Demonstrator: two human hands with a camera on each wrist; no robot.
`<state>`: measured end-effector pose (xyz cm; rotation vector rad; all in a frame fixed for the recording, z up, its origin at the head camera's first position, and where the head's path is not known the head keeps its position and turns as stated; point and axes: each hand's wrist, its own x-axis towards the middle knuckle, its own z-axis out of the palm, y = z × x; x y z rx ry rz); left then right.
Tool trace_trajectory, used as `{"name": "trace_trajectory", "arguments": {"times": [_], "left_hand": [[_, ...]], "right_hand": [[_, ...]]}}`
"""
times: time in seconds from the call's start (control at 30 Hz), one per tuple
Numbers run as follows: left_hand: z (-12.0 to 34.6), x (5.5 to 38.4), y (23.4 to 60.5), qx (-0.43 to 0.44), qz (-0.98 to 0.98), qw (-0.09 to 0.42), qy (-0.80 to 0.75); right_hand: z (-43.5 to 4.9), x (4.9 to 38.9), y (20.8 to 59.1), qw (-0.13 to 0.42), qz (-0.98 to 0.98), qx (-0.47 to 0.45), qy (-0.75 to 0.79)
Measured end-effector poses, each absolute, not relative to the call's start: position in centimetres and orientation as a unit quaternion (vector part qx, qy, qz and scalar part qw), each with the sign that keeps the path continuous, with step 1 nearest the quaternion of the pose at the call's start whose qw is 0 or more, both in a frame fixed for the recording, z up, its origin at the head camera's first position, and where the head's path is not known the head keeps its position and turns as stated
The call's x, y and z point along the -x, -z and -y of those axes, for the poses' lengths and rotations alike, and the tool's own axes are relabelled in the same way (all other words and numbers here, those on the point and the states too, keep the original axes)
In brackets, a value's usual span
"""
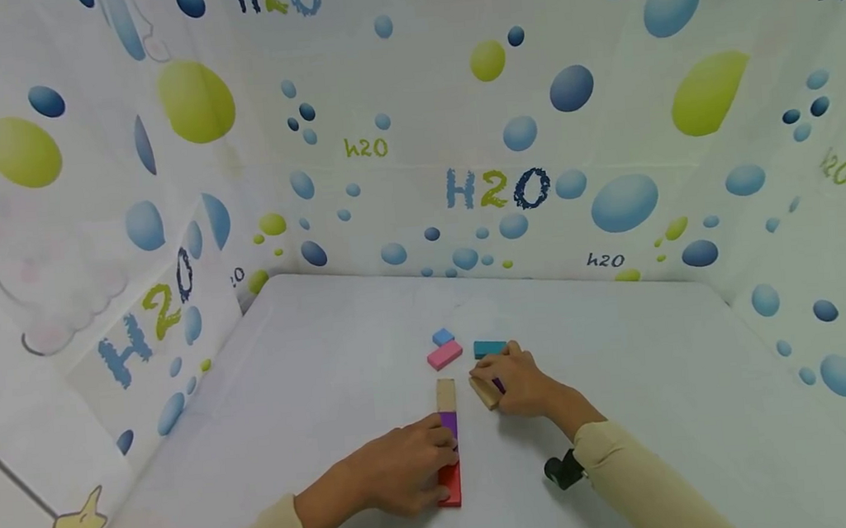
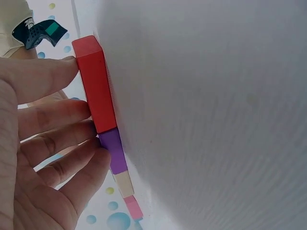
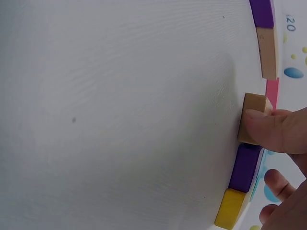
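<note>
On the white table, a red block [image 1: 451, 494], a purple block [image 2: 113, 149] and a plain wooden block [image 1: 445, 396] lie end to end in a row. My left hand [image 1: 404, 471] rests along this row, its thumb against the red block and its fairly straight fingers touching the sides of the red and purple blocks. To the right, my right hand [image 1: 518, 381] pinches another plain wooden block [image 3: 253, 127], thumb on its near face. A dark purple block [image 3: 245, 167] and a yellow block [image 3: 231, 208] lie in line beyond it; the hand mostly hides them in the head view.
Past the row lie a pink block [image 1: 445, 355] and a small blue block [image 1: 442, 337]. A teal block [image 1: 488, 348] lies just beyond my right hand. Patterned white curtains [image 1: 413, 132] stand behind the table [image 1: 325, 346] and at its sides.
</note>
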<state>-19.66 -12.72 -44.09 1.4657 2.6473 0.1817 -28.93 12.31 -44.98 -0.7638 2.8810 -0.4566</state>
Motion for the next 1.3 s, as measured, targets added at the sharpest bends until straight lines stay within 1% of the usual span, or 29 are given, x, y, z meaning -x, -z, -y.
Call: {"name": "trace_trajectory", "arguments": {"times": [0.23, 0.43, 0.6, 0.83, 1.3], "left_hand": [[12.7, 19.6, 44.0, -0.481, -0.873, 0.052, -0.060], [12.7, 19.5, 44.0, -0.478, -0.874, 0.055, -0.065], [12.6, 19.5, 44.0, -0.479, -0.874, 0.054, -0.066], [12.7, 19.5, 44.1, -0.483, -0.872, 0.043, -0.068], [12.7, 19.6, 44.3, -0.481, -0.872, 0.052, -0.068]], "right_hand": [[-12.0, 29.2, 45.2, 0.047, -0.953, 0.264, 0.140], [-11.5, 29.6, 46.0, 0.013, -0.949, 0.283, 0.136], [-10.7, 29.8, 46.0, 0.000, -0.953, 0.278, 0.121], [-9.5, 29.9, 45.5, 0.000, -0.961, 0.262, 0.093], [-8.1, 30.9, 46.3, -0.043, -0.966, 0.253, 0.015]]}}
